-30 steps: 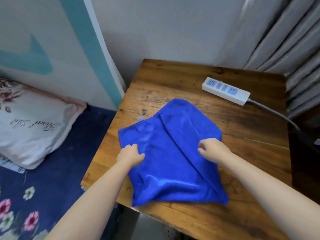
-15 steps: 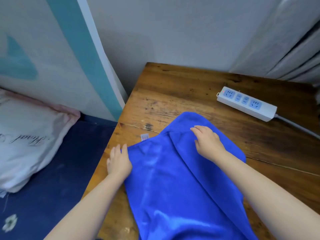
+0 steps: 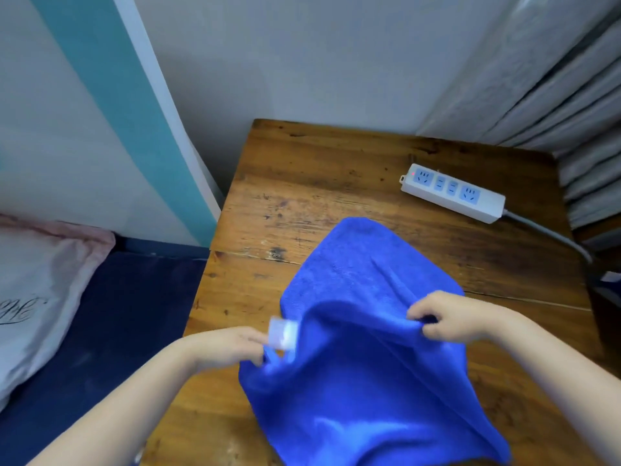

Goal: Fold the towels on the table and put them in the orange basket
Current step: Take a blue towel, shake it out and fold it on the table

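Observation:
A bright blue towel (image 3: 363, 375) lies on the wooden table (image 3: 319, 183), spread from the middle toward the near edge. My left hand (image 3: 228, 344) pinches the towel's left corner, where a small white label (image 3: 284, 332) sticks up. My right hand (image 3: 450, 317) pinches the towel's upper edge further right. Between the two hands the edge is lifted off the table and pulled toward me over the rest of the cloth. The far rounded part of the towel still rests flat on the wood. No orange basket is in view.
A white power strip (image 3: 452, 193) with a grey cable lies at the table's far right. Grey curtains (image 3: 571, 95) hang at the right. Left of the table is a bed with a dark blue sheet (image 3: 111, 324) and a pale pillow (image 3: 37, 280).
Both hands have gone from resting on the towel's far edge to pinching it, and they have lifted it and drawn it back toward me. The white label has come up with the left corner.

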A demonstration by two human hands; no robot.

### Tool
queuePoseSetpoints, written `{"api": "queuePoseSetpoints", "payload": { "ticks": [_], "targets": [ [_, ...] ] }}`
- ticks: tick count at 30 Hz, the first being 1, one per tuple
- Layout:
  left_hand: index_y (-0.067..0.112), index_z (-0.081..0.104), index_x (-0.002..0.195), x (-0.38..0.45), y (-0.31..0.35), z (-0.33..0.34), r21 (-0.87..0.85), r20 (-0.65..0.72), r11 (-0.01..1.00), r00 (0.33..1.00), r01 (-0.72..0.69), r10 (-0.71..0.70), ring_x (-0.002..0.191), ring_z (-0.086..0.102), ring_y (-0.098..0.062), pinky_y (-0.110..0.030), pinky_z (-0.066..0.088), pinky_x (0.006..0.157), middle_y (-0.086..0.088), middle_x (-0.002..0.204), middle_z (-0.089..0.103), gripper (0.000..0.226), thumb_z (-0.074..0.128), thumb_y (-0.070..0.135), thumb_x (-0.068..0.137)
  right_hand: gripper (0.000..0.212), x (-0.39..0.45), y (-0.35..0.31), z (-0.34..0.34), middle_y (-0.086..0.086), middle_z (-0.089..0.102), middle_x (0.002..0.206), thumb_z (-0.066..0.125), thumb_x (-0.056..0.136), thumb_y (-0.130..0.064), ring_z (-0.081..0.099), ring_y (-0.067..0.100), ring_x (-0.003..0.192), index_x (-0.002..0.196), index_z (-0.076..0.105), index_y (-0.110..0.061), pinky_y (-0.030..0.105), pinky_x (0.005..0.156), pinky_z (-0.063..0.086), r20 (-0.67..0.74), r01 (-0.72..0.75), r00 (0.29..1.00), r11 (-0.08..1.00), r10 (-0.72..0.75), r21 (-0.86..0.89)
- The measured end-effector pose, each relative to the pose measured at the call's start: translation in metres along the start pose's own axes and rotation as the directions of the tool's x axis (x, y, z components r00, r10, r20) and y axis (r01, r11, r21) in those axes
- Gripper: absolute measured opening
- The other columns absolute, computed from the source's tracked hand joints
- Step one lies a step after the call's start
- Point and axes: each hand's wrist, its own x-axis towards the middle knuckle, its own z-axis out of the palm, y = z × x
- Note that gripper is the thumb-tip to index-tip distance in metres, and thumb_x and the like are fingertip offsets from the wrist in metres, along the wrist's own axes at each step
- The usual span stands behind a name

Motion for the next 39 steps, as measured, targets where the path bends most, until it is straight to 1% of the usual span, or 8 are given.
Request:
{"api": "queuePoseSetpoints", "payload": {
  "ticks": [4, 10, 16, 21, 26, 28, 32, 39],
  "targets": [
    [0.019, 0.045, 0.062, 0.022, 0.014, 0.009, 0.127, 0.031, 0.989, 0.996, 0.074, -0.078, 0.069, 0.032, -0.016, -0.023, 0.024, 0.059, 0.007, 0.066, 0.040, 0.008, 0.045, 0.015, 0.069, 0.026, -0.024, 0.006, -0.006, -0.010, 0.045, 0.060, 0.049, 0.081, -0.008, 0.039, 0.005, 0.057, 0.060, 0.052, -0.024, 0.022, 0.055, 0.031, 0.323, -0.178, 0.930, 0.984, 0.176, -0.025],
    [0.012, 0.051, 0.071, 0.072, 0.010, 0.014, 0.267, -0.706, 0.946, 0.706, 0.187, 0.060, 0.102, 0.049, -0.027, -0.030, 0.034, 0.082, -0.013, 0.103, 0.051, 0.020, 0.044, 0.010, 0.089, 0.015, 0.000, 0.025, -0.030, 0.010, 0.065, 0.088, 0.046, 0.081, -0.007, 0.057, 0.028, 0.089, 0.080, 0.061, -0.007, 0.030, 0.067, 0.042, -0.255, -0.309, 0.934, 0.925, 0.251, -0.221],
    [0.014, 0.033, 0.057, 0.094, 0.023, 0.010, -0.046, -0.781, 0.996, 0.619, 0.080, -0.086, 0.072, 0.039, -0.024, -0.033, 0.024, 0.058, -0.005, 0.066, 0.040, 0.033, 0.042, 0.009, 0.088, 0.025, 0.043, 0.016, -0.045, 0.007, 0.063, 0.101, 0.043, 0.088, -0.011, 0.057, 0.026, 0.098, 0.097, 0.066, -0.012, 0.034, 0.075, 0.047, -0.620, -0.289, 0.769, 0.950, 0.157, -0.118],
    [0.010, 0.050, 0.058, 0.089, 0.036, 0.017, -0.207, -0.806, 0.964, 0.588, -0.168, -0.070, 0.058, 0.038, -0.015, -0.026, 0.026, 0.053, -0.003, 0.060, 0.045, 0.027, 0.051, 0.003, 0.084, 0.024, 0.070, 0.016, -0.036, 0.009, 0.056, 0.120, 0.042, 0.087, -0.008, 0.047, 0.028, 0.115, 0.097, 0.063, -0.015, 0.041, 0.101, 0.034, -0.480, -0.450, 0.770, 0.891, 0.421, 0.059],
    [0.006, 0.055, 0.060, 0.046, 0.014, 0.025, 0.151, -0.956, 0.941, 0.199, -0.303, 0.218, 0.068, 0.046, -0.005, -0.008, 0.036, 0.064, 0.007, 0.063, 0.054, 0.009, 0.052, 0.010, 0.067, 0.020, 0.048, 0.006, -0.011, 0.005, 0.066, 0.097, 0.047, 0.084, -0.010, 0.051, 0.024, 0.106, 0.090, 0.066, -0.010, 0.046, 0.114, 0.007, -0.624, -0.368, 0.746, 0.925, 0.231, -0.097],
    [0.002, 0.054, 0.059, 0.031, -0.004, 0.032, 0.195, -0.937, 0.966, 0.258, -0.168, 0.234, 0.068, 0.048, -0.011, -0.018, 0.032, 0.060, -0.001, 0.063, 0.054, 0.014, 0.051, 0.012, 0.068, 0.005, 0.032, -0.006, 0.009, 0.006, 0.066, 0.078, 0.066, 0.067, -0.010, 0.061, 0.024, 0.087, 0.072, 0.067, -0.010, 0.055, 0.109, 0.023, -0.649, -0.257, 0.759, 0.894, -0.050, -0.368],
    [0.016, 0.033, 0.053, 0.019, -0.034, 0.043, 0.378, -0.718, 0.829, 0.696, 0.413, -0.019, 0.083, 0.056, -0.030, -0.036, 0.034, 0.064, 0.000, 0.058, 0.037, 0.034, 0.050, 0.017, 0.083, 0.028, 0.000, -0.027, 0.055, -0.002, 0.054, 0.044, 0.081, 0.023, -0.012, 0.059, 0.017, 0.046, 0.040, 0.059, -0.015, 0.052, 0.072, 0.056, -0.459, -0.046, 0.811, 0.742, -0.363, -0.668],
    [-0.003, 0.065, 0.077, 0.004, -0.021, 0.040, 0.651, -0.634, 0.759, 0.574, 0.034, 0.518, 0.088, 0.058, -0.022, -0.030, 0.048, 0.072, -0.015, 0.089, 0.068, 0.010, 0.057, 0.001, 0.073, 0.026, -0.009, -0.026, 0.074, 0.001, 0.063, 0.057, 0.081, 0.034, -0.007, 0.063, 0.020, 0.054, 0.047, 0.060, -0.014, 0.036, 0.073, 0.056, -0.456, 0.047, 0.814, 0.824, -0.360, -0.565]
  ]
}}
